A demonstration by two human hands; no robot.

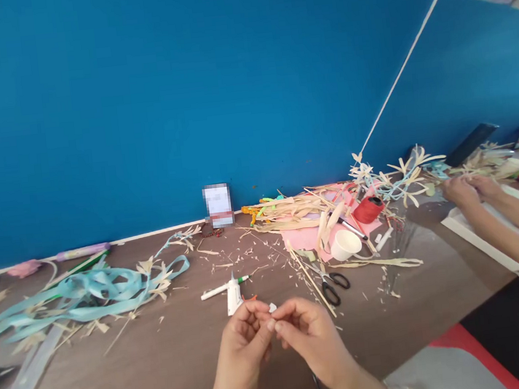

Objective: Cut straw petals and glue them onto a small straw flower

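Thumbs and fingertips of my left hand (251, 334) and my right hand (304, 332) meet in a pinch, low over the front of the table. A small white piece (272, 307) shows between the fingertips; most of it is hidden, so its kind is unclear. Just beyond my left hand lies a white glue gun (233, 293), its tip pointing away from me. A white pen-like stick with a green end (214, 291) lies by the glue gun. To the right of my hands are scissors with black handles (336, 285).
Pale dried strips (289, 210) are heaped on pink paper, with a red thread spool (369, 209) and a white cup (346, 245). Light-blue ribbon (97, 286) lies left. Scraps litter the brown table (166, 365). Another person's hands (465, 188) work at right. A blue wall (162, 106) stands behind.
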